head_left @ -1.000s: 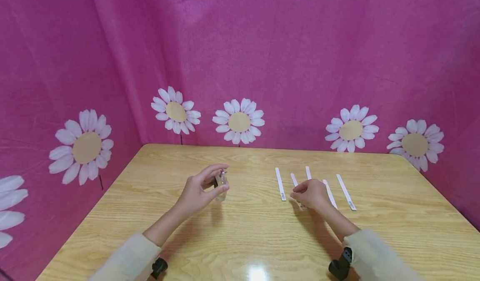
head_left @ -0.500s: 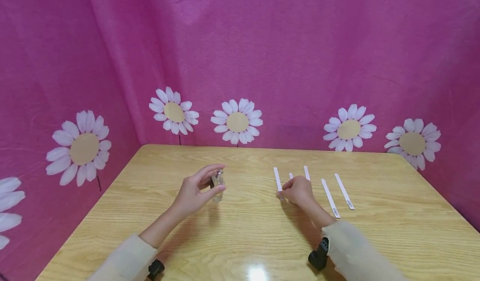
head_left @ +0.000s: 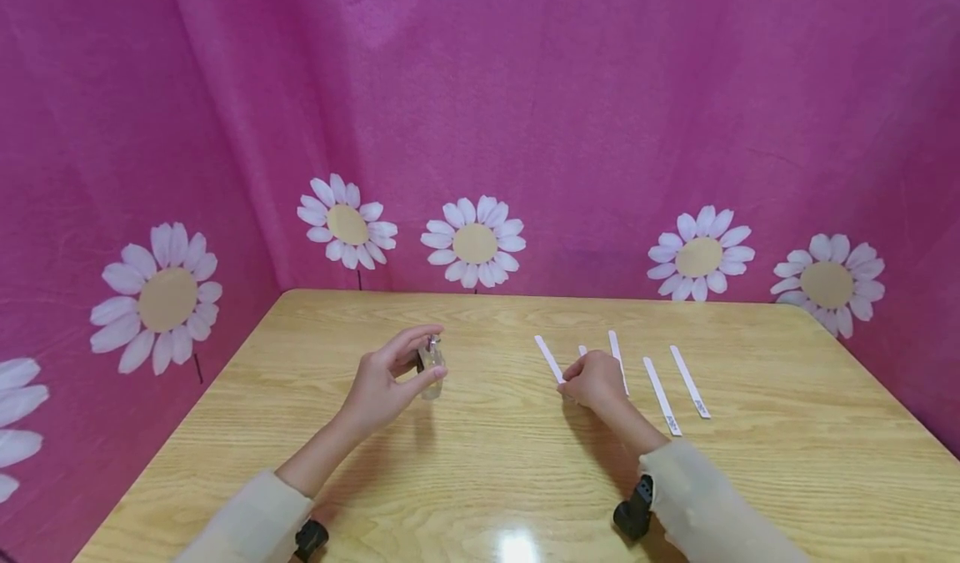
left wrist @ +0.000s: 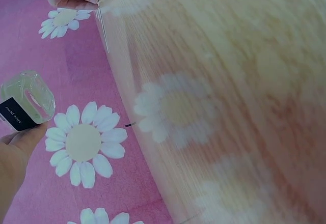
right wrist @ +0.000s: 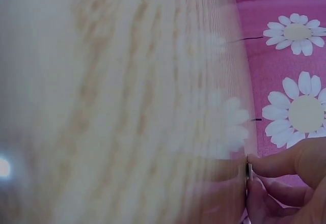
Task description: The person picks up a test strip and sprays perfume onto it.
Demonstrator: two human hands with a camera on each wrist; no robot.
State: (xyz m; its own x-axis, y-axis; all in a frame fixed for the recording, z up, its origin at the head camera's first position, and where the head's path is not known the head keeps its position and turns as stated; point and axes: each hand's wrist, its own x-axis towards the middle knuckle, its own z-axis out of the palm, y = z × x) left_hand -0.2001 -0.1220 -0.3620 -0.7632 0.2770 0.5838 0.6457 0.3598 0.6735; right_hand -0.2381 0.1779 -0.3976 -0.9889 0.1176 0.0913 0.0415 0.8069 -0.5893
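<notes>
My left hand (head_left: 386,384) holds a small clear glass perfume bottle (head_left: 432,367) upright above the table, thumb on the near side and fingers behind. In the left wrist view the bottle (left wrist: 29,99) shows a black label with white lettering and pale liquid inside. At the right, my right hand (head_left: 596,379) pinches the near end of the leftmost white paper strip (head_left: 549,357), low at the tabletop. The right wrist view has the thumb and fingers (right wrist: 277,165) around the strip's thin edge (right wrist: 249,171). That strip slants, its far end pointing left.
Another strip (head_left: 582,350) lies mostly hidden behind the right hand. To its right lie further white strips, among them one (head_left: 662,396) with dark print at its near end. A pink curtain (head_left: 570,129) with daisies rises behind the wooden table (head_left: 480,463).
My right hand has moved left from the second strip to the leftmost one, whose far end has swung left. The left hand with the perfume bottle has shifted slightly left.
</notes>
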